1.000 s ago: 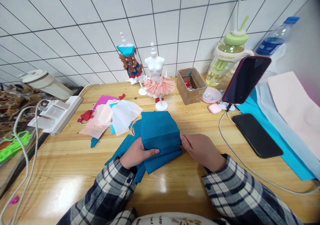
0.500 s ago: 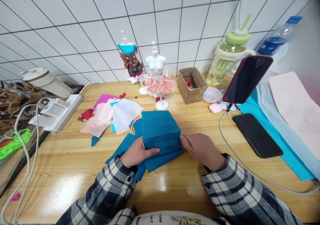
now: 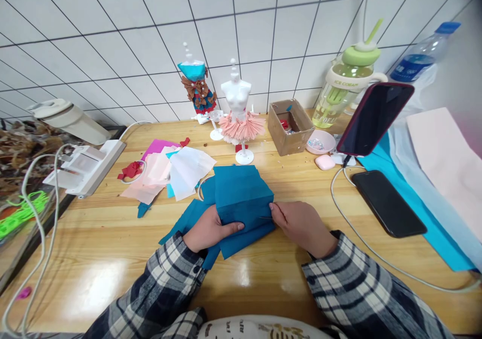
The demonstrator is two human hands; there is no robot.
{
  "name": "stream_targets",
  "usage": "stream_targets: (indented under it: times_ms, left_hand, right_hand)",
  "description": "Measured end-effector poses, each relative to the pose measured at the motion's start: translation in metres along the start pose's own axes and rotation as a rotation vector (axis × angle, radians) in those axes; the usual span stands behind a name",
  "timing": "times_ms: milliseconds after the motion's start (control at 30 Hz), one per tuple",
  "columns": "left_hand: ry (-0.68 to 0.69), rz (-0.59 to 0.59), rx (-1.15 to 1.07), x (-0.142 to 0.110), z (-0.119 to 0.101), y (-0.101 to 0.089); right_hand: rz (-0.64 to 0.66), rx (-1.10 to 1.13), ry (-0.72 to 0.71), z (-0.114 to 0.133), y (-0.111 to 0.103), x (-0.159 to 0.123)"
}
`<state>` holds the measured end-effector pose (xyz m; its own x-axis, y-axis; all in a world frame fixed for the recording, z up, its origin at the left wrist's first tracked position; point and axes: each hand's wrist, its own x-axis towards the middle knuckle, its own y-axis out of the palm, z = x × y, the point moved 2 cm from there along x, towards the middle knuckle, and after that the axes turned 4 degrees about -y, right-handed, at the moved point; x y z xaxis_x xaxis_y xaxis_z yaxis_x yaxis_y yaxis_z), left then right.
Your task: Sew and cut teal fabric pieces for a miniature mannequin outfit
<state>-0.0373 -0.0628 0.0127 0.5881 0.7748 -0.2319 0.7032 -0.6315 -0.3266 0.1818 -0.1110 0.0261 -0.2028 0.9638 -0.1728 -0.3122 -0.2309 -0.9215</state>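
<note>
A folded stack of teal crepe paper (image 3: 243, 187) lies on the wooden table in front of me, more teal pieces showing below and to its left. My left hand (image 3: 213, 229) is closed on its near left edge, thumb lying on top and the other fingers hidden beneath. At the right edge, my right hand (image 3: 295, 223) is pinched. From its fingertips a thin, dark, needle-like thing (image 3: 265, 218) points left across the paper; its exact kind is too small to tell.
Behind the paper stand a small dress form (image 3: 236, 95) in a pink ruffled skirt and a dressed one (image 3: 197, 88). A cardboard box (image 3: 289, 130), a phone (image 3: 389, 203) with a cable and a bottle (image 3: 344, 85) are to the right. Loose paper pieces (image 3: 188, 171) lie left.
The thin needle-like thing shows more plainly at my right fingertips, which have shifted very slightly left against the paper. My left hand keeps its hold.
</note>
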Motion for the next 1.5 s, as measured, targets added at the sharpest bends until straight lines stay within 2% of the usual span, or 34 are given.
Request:
stream_targets:
  times_ms: [267, 533, 800, 1500]
  left_hand:
    - [0.026, 0.015, -0.002, 0.001, 0.0, 0.0]
    - [0.019, 0.008, -0.017, 0.001, 0.0, 0.001]
    - [0.043, 0.018, 0.01, 0.001, 0.0, 0.001]
    - [0.055, 0.035, -0.029, 0.0, -0.002, 0.004]
  right_hand:
    - [-0.007, -0.028, 0.018, 0.001, -0.001, 0.0]
    - [-0.149, 0.158, 0.064, -0.005, 0.0, -0.002]
    - [-0.245, 0.02, 0.067, 0.0, 0.0, -0.003]
    - [-0.173, -0.007, 0.015, 0.005, -0.002, -0.003]
